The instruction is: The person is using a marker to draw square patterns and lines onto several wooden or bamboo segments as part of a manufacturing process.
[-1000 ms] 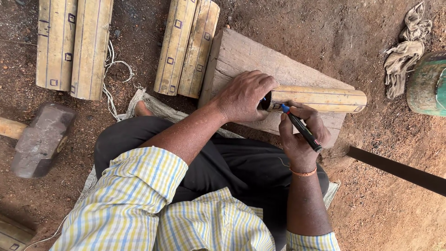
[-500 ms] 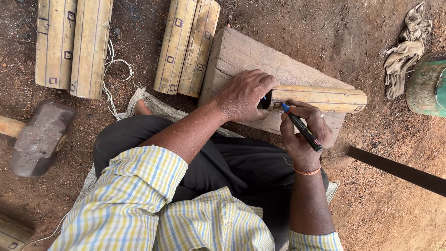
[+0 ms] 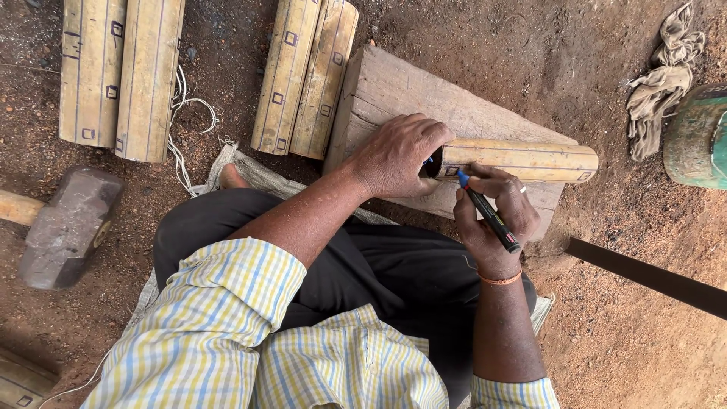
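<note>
The left hand [image 3: 397, 155] was clamped over the near end of a bamboo piece [image 3: 519, 160] lying across a wooden block [image 3: 394, 95]. The right hand [image 3: 496, 216] pinched a blue-tipped marker [image 3: 488, 212], tip touching the bamboo's end. A sledgehammer [image 3: 68, 227] lay on the dirt, well off to the left.

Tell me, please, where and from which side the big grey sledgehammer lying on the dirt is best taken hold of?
Judging by its pose, grip the pale wooden handle, coming from the left. The big grey sledgehammer lies flat, its blocky head too broad for a hand, while the handle sticks out leftward with bare ground around it.
</note>
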